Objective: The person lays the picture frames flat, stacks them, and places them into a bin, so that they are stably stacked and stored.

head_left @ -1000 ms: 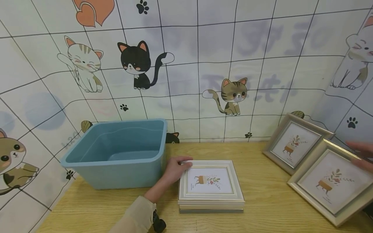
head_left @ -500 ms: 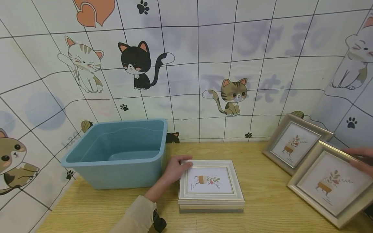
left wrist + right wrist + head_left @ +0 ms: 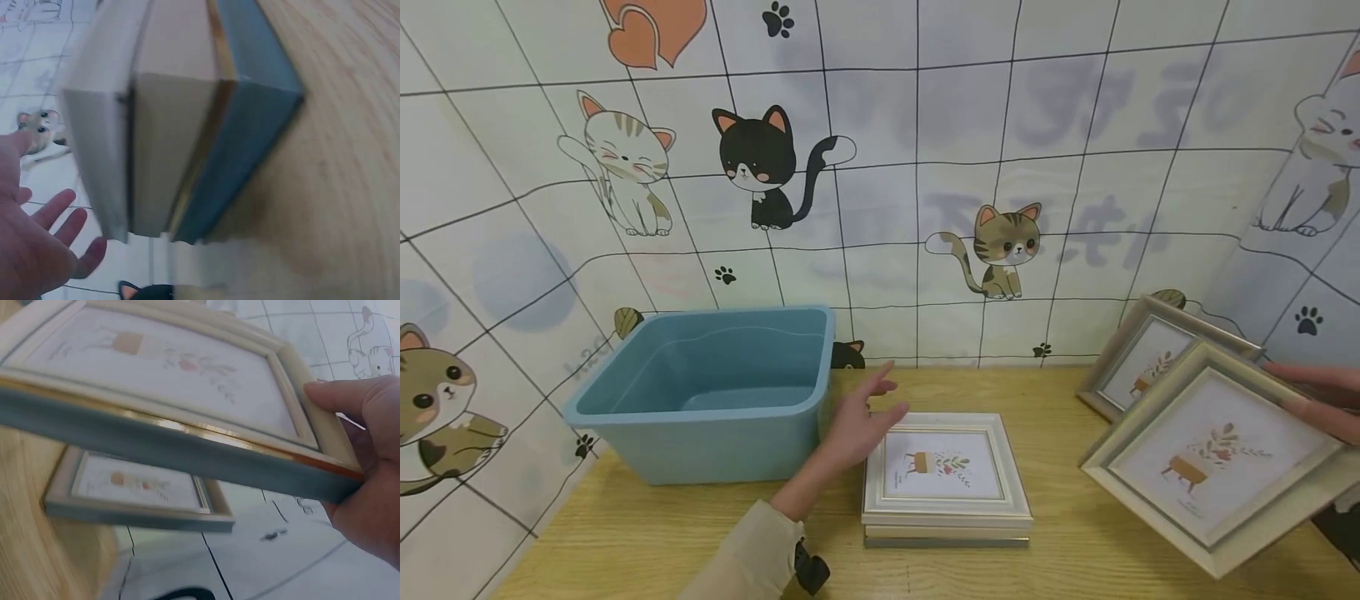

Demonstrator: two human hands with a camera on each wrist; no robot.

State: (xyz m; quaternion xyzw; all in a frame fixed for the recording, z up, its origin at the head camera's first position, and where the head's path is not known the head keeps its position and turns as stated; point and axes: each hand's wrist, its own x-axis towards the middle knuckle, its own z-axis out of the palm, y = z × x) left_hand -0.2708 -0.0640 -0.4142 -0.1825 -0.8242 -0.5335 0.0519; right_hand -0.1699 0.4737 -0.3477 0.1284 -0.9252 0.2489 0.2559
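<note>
My left hand [image 3: 853, 425] is spread beside the far left corner of a stack of picture frames [image 3: 947, 511]. In the left wrist view its fingers are apart and hold nothing, close to the stack's edges [image 3: 169, 156]. The stack lies flat, a white frame on top of a cream one and a grey-blue one. At the right, my right hand [image 3: 1318, 404] grips a champagne-coloured picture frame [image 3: 1202, 467] by its side, thumb on the front; the frame is tilted and raised. Behind it another picture frame [image 3: 1105, 392] leans against the wall, partly covered by the held one.
A blue plastic bin [image 3: 737, 442] stands on the wooden table [image 3: 1052, 533] to the left of the stack, and no contents show in it. The wall behind has a cat-print covering [image 3: 880, 192]. A dark object [image 3: 1343, 533] shows at the lower right edge.
The right hand has lifted the champagne picture frame and brought it left, now covering more of the leaning frame. The left hand has come off the stack's corner and its fingers have spread.
</note>
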